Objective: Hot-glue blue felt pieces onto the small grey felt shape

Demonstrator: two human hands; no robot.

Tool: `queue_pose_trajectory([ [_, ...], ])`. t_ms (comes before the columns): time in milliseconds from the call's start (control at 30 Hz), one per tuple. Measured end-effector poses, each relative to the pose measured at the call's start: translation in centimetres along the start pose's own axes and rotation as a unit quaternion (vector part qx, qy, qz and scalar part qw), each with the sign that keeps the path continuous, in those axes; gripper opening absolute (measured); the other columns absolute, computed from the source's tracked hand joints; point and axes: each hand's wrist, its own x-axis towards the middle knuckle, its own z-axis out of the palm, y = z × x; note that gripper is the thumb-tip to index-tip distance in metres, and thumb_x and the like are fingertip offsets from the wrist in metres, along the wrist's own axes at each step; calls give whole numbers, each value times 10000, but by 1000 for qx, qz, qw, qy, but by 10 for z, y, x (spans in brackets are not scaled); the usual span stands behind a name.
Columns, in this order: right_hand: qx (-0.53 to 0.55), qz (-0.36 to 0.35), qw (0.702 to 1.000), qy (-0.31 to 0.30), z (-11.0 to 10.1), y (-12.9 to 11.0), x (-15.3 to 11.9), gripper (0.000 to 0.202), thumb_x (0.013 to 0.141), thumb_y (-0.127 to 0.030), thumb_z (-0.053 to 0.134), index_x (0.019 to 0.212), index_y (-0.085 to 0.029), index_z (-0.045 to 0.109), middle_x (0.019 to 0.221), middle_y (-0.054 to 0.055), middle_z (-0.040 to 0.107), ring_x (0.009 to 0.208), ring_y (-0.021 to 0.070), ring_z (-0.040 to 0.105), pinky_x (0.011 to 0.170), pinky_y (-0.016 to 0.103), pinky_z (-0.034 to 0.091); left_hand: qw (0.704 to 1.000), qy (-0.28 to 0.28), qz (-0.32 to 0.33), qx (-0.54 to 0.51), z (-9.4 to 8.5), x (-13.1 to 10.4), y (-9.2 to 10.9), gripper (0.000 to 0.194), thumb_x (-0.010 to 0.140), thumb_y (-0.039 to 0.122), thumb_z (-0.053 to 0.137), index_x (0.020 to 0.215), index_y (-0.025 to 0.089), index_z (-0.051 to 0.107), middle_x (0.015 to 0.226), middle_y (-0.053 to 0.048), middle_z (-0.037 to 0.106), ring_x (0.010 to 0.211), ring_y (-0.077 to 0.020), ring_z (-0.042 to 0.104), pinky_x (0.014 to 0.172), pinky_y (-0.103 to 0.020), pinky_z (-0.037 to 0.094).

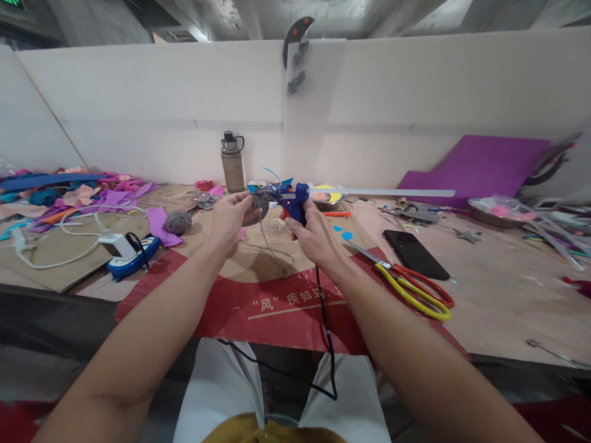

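Both my forearms extend forward, converging; my left hand (234,215) is pinched, my right hand (311,231) closed in a grip.

Soft, dim overhead light, faint shadows, mild blur, wide-angle edge stretching.

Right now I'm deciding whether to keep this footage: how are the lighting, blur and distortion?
Head view: soft overall light, with a faint shadow on the white partition; wide-angle stretching, strongest in the forearms near the bottom corners; fine detail smeared around the nozzle of the blue glue gun, though its shape reads clearly.
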Motion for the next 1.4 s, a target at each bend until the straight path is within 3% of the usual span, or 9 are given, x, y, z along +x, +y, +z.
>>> queue_pose_trajectory([
  [767, 36, -17, 999, 25, 2, 13, 7, 285, 821, -258, 540, 1103, -215, 551, 1012, 87, 648, 933, 249, 603, 770, 426, 542, 1000, 2, 9, 12, 1, 0, 3, 90, 725, 171, 729, 704, 128, 653, 700, -5, 657, 600, -93, 619, 692, -279, 581],
  [1400, 38, -4, 999, 38, 0, 11, 7, 277, 816, -278, 541, 1085, -215, 521, 1009, 89, 634, 961, 251, 583, 811, 440, 532, 1000, 18, 22, -5, 2, -2, 6, 21, 734, 130, 683, 717, 121, 675, 681, -7, 659, 603, -98, 621, 687, -280, 578],
])
